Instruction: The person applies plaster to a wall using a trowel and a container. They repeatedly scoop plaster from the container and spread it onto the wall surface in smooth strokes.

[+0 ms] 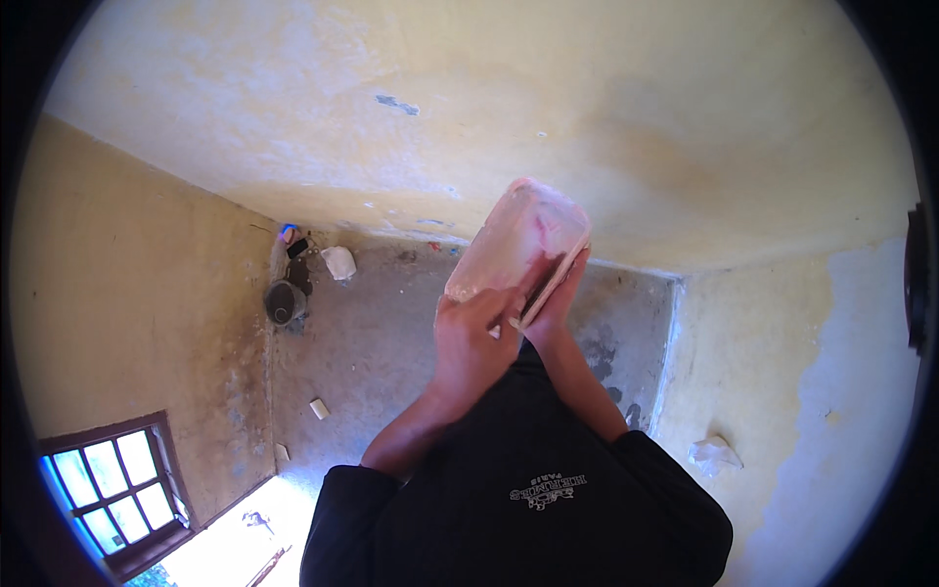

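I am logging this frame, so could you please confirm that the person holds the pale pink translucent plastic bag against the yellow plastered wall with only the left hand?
Not quite: the head view shows both hands on the pale pink translucent plastic bag. The left hand lies across its lower front, and the right hand grips its edge from behind. It is indeed held up in front of the yellow plastered wall.

Sheet (518,249) between both hands, bucket (285,301) seemingly left, behind.

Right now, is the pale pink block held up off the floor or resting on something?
Held up. The pink block is clamped between the left hand and right hand, tilted, above the grey floor.
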`<state>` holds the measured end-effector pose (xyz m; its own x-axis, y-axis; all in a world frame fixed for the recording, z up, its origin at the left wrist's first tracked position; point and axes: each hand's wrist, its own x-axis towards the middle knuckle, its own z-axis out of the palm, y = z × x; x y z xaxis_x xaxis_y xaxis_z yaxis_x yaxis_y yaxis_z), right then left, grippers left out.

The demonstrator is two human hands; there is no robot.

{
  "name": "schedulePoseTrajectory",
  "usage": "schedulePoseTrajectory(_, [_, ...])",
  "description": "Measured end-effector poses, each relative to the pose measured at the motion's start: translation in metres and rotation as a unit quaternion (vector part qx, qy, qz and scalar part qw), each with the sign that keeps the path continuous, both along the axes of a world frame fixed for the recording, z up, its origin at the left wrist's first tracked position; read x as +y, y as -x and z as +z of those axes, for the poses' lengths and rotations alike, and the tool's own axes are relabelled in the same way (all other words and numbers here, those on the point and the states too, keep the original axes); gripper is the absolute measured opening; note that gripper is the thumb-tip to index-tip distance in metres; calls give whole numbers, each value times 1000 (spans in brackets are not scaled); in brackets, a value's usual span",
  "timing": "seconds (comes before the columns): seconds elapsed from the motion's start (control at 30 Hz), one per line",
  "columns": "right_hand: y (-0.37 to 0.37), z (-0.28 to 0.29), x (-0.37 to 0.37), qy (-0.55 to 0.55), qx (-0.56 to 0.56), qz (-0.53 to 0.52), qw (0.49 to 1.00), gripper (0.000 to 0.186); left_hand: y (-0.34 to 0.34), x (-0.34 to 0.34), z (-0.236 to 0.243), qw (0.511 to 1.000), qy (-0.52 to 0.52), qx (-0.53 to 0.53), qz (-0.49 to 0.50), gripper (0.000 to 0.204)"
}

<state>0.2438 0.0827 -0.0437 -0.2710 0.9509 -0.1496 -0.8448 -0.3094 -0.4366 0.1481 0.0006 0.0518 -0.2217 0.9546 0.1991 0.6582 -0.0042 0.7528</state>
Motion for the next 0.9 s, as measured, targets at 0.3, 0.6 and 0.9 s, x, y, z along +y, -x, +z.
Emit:
schedulePoseTrajectory(0.3, [-2, 6, -2, 21, 23, 53, 998, 77, 44, 2, -15, 922, 40, -377, 82, 19])
schedulePoseTrajectory(0.6, [-6, 13, -1, -35, 32, 13, 999, 75, 64, -10, -26, 817, 77, -571, 25, 23])
schedulePoseTrajectory(0.9, [-14, 23, -2, -87, -1, -40, 995, 70, 62, -8, -29, 683, 70, -727, -7, 27])
